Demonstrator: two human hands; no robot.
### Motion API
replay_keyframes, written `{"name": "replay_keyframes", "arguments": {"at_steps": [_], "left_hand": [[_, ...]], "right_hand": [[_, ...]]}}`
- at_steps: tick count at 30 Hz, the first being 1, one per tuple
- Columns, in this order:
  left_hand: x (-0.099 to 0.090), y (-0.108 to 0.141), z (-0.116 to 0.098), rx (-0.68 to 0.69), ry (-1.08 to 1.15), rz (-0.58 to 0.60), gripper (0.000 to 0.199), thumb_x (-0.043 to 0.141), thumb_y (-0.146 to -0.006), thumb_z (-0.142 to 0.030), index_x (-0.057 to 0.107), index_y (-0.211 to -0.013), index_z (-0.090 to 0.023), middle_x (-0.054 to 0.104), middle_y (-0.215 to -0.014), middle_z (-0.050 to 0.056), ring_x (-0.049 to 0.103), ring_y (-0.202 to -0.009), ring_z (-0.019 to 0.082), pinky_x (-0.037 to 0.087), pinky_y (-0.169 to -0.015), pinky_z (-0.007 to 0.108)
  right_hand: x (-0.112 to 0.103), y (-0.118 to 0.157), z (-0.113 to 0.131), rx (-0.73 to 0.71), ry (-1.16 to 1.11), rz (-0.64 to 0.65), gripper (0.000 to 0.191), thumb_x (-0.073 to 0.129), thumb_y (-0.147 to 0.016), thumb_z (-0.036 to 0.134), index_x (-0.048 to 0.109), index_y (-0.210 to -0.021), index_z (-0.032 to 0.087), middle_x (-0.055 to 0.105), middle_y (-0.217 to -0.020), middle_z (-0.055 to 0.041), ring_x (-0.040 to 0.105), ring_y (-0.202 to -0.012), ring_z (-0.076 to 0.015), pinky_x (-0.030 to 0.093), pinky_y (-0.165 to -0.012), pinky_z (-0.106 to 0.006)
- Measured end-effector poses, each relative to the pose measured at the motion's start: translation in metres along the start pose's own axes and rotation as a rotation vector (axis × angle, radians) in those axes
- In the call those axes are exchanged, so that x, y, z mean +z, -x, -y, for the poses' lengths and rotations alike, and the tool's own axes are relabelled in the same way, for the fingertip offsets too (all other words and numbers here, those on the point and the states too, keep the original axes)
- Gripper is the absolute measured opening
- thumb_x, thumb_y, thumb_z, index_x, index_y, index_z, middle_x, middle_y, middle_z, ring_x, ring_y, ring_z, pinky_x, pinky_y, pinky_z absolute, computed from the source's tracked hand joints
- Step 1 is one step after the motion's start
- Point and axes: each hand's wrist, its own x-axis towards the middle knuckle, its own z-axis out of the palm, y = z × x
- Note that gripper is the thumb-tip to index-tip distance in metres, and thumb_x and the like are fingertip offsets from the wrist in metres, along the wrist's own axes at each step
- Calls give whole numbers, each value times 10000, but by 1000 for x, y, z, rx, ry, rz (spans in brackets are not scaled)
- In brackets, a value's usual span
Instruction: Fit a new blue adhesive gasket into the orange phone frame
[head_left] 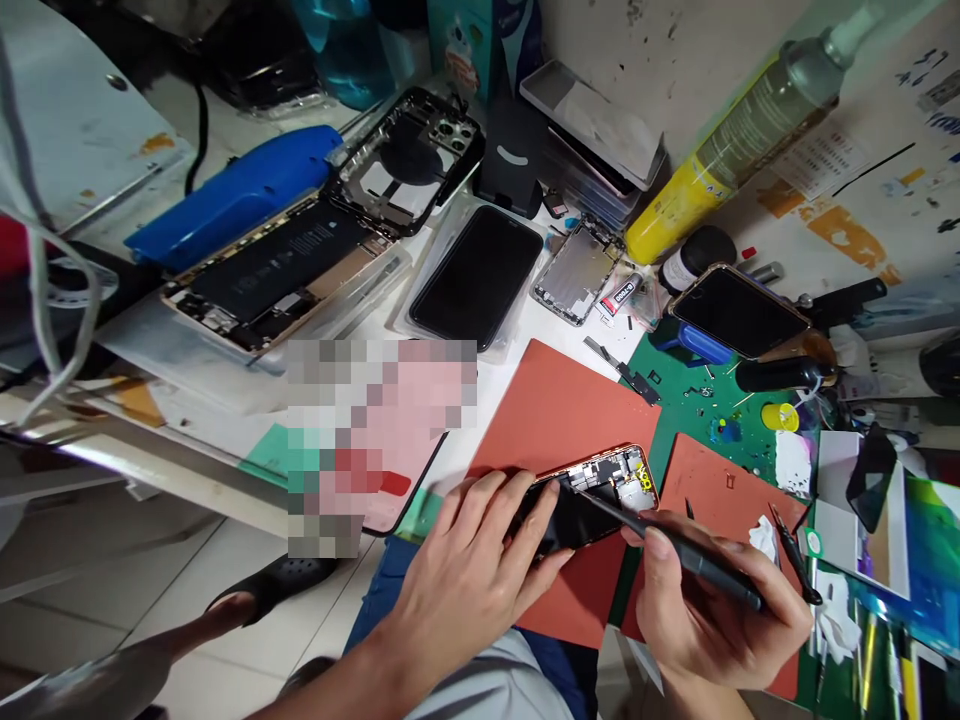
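Observation:
An opened phone (615, 478) lies tilted on a red-brown mat (555, 405), its inner boards and a yellow-marked part showing at the upper right end. My left hand (487, 550) rests over its lower left part, fingers spread and pressing on the black surface. In my right hand (712, 590) is a dark pointed tool (697, 558), held like a pen between thumb and fingers. The tool's thin tip reaches the phone's inside, close to my left fingertips.
Opened phones (277, 270) and a black-screened phone (480, 275) lie at the upper left and centre. A yellow spray can (720, 160) leans at the back right. Small parts and tools cover the green mat (712, 420). A person's leg and black shoe (277, 585) show at lower left.

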Motion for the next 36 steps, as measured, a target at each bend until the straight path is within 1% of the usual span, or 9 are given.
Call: {"name": "replay_keyframes", "arguments": {"at_steps": [3,5,7,10,15,18,26,32,36], "left_hand": [[1,1,-1,-36,19,-4,394,647,-1051,-385,736,-1328,-119,773,-1276,173,645,-1158,350,465,-986,492],[2,1,-2,-46,26,-3,389,647,-1053,-380,737,-1319,-111,774,-1275,173,643,-1161,353,460,-996,493],[2,1,-2,-44,24,-9,393,641,-1057,-378,734,-1319,-101,777,-1270,176,642,-1154,353,455,-998,492],[2,0,-3,-47,26,-21,392,628,-1063,-379,734,-1314,-96,778,-1273,178,637,-1147,355,453,-997,496],[1,0,-4,-58,37,-18,376,616,-1068,-374,741,-1294,-102,785,-1260,169,633,-1135,355,449,-1009,505],[1,0,-4,-61,42,-8,378,609,-1071,-372,737,-1303,-103,782,-1274,169,631,-1142,355,449,-1013,504],[3,2,-5,-58,46,-17,373,621,-1065,-362,735,-1301,-98,783,-1268,177,632,-1146,354,452,-1014,507],[3,1,-5,-62,50,-9,385,634,-1058,-369,734,-1310,-96,777,-1285,180,627,-1151,357,452,-1010,508],[4,1,-5,-61,58,-16,365,643,-1052,-361,742,-1278,-91,777,-1282,181,627,-1155,359,454,-1009,508]], "right_hand": [[-8,-5,1,-58,26,129,702,1003,-688,38,665,-1269,240,824,-964,-30,844,-757,-275,751,-646,-412],[-8,-10,2,-90,8,206,758,979,-701,-13,633,-1336,214,851,-1017,-57,852,-766,-262,750,-667,-373],[-6,-14,4,-109,-16,247,797,968,-707,-36,616,-1383,196,859,-1055,-80,857,-777,-255,747,-684,-350],[0,-21,8,-110,-24,259,738,956,-746,-9,628,-1374,195,865,-1029,-79,858,-773,-253,744,-690,-341],[6,-27,13,-108,1,312,579,925,-809,28,639,-1282,199,868,-949,-52,850,-719,-211,724,-687,-269],[6,-27,13,-116,40,318,531,937,-810,58,649,-1234,197,869,-957,-62,852,-729,-218,727,-687,-275],[7,-31,15,-102,33,330,525,925,-817,55,643,-1231,213,870,-943,-56,851,-718,-211,723,-695,-261],[7,-27,11,-162,45,318,642,939,-799,37,637,-1348,178,869,-997,-79,858,-750,-234,742,-718,-309],[9,-35,13,-208,51,328,672,919,-801,10,620,-1378,183,866,-974,-70,857,-748,-226,736,-709,-294]]}}
